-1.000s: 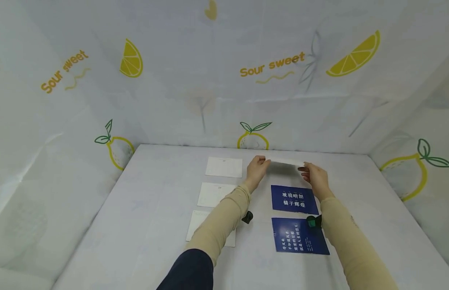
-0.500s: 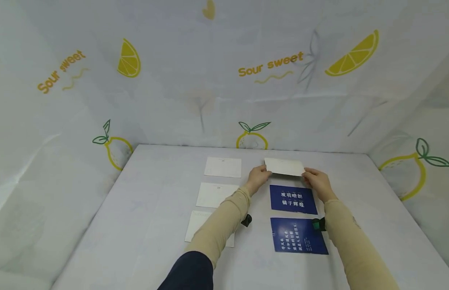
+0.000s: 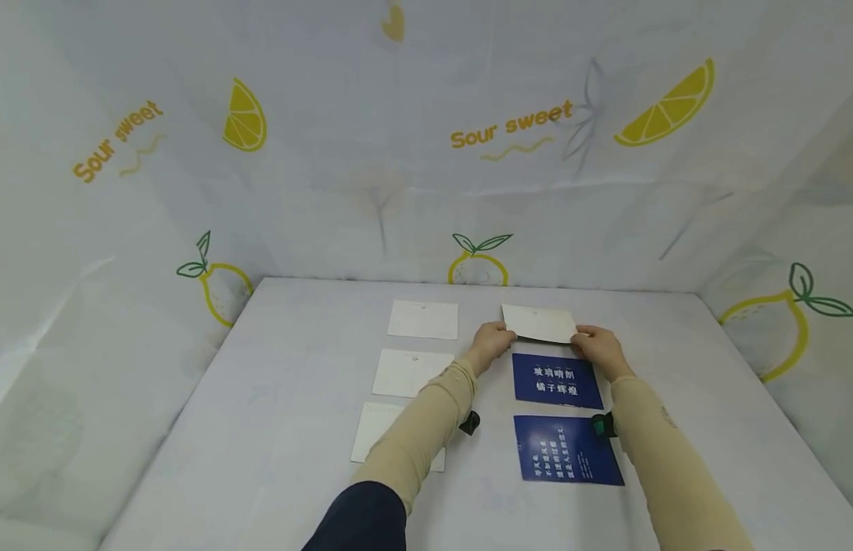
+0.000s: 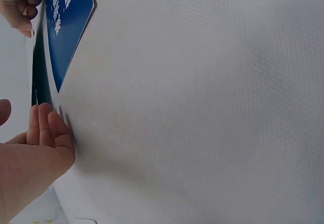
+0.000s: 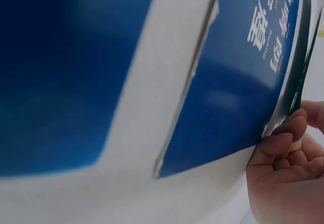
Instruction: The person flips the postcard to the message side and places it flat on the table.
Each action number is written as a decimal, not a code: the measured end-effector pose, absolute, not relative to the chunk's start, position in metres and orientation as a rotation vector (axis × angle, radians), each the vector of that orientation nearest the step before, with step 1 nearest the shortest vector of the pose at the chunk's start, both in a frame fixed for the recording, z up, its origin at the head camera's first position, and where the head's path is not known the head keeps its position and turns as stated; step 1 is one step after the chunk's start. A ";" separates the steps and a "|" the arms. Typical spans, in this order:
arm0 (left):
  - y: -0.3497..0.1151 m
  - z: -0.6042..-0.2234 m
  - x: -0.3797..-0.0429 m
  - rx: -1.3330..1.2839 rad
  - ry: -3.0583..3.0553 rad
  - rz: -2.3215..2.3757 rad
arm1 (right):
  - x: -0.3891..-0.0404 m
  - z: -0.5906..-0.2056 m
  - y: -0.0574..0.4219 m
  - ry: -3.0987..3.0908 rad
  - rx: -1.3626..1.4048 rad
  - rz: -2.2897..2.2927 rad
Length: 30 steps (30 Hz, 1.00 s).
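Observation:
A white-faced card [image 3: 539, 323] with a dark underside is held low over the far right part of the table. My left hand [image 3: 490, 343] holds its near left corner, and my right hand [image 3: 601, 352] pinches the near right corner. Its near edge stands a little off the table, the dark underside showing as a thin strip in the left wrist view. Just nearer lies a blue card [image 3: 557, 380] with white characters, also seen close by the right hand [image 5: 288, 163] in the right wrist view. A second blue card [image 3: 567, 450] lies below it.
Left of the arms, white cards form a column: a far one [image 3: 423, 319], a middle one [image 3: 409, 373] and a near one [image 3: 378, 428], the last two partly covered by the left sleeve [image 3: 426, 413]. A lemon-printed cloth [image 3: 330, 207] hangs behind the table [image 3: 261, 428].
Both hands have come nearer the body and lowered the card. It was seen almost edge-on with its underside in shadow; now its white face shows, lying nearly flat.

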<state>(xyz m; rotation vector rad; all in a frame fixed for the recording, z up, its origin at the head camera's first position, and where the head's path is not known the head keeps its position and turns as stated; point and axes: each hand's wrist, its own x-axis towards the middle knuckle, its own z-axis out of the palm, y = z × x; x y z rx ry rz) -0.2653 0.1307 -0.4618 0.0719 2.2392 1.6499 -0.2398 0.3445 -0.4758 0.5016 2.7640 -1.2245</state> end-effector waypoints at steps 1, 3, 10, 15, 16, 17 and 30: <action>0.131 -0.463 -0.266 0.067 2.240 1.644 | -0.240 -0.476 0.344 2.771 0.504 -1.205; 0.132 -0.466 -0.265 0.073 2.248 1.619 | -0.240 -0.477 0.343 2.781 0.503 -1.179; 0.137 -0.470 -0.262 0.070 2.332 1.530 | -0.239 -0.476 0.341 2.819 0.485 -1.081; 0.142 -0.478 -0.269 0.028 2.361 1.475 | -0.241 -0.475 0.340 2.830 0.467 -1.016; 0.145 -0.492 -0.278 0.059 2.390 1.476 | -0.241 -0.474 0.340 2.833 0.465 -1.004; 0.148 -0.503 -0.285 0.066 2.400 1.462 | -0.241 -0.474 0.340 2.835 0.462 -0.994; 0.159 -0.557 -0.318 0.135 2.422 1.452 | -0.242 -0.476 0.340 2.846 0.442 -0.962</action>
